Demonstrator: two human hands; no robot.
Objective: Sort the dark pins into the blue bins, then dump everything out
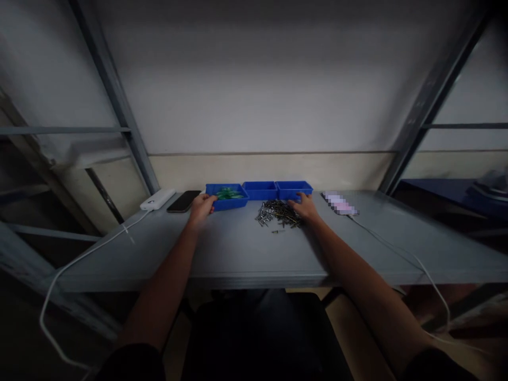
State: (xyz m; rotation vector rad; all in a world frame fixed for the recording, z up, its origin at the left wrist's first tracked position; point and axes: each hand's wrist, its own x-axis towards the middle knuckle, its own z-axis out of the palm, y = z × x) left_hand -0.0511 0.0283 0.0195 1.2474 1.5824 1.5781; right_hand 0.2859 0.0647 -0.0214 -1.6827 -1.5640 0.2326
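My left hand [203, 205] grips the left side of a blue plastic bin [230, 204], its fingers closed on the rim. Inside that bin lie green, shiny plastic pieces [228, 193], too small to make out further. My right hand [305, 205] is at the right edge of a heap of small metal fasteners [273, 211], silver and brassy, that look like screws. Its fingers are spread, just in front of the right blue bin [294, 188]; whether they touch it I cannot tell. Between these two bins stands a middle blue bin [260, 189].
On the grey table [238, 254], a white power bank [157, 199] and a dark phone [184, 201] lie at the left. A lit phone [339, 203] with a white cable [391, 244] lies at the right. Metal shelf posts [115, 90] flank the back wall.
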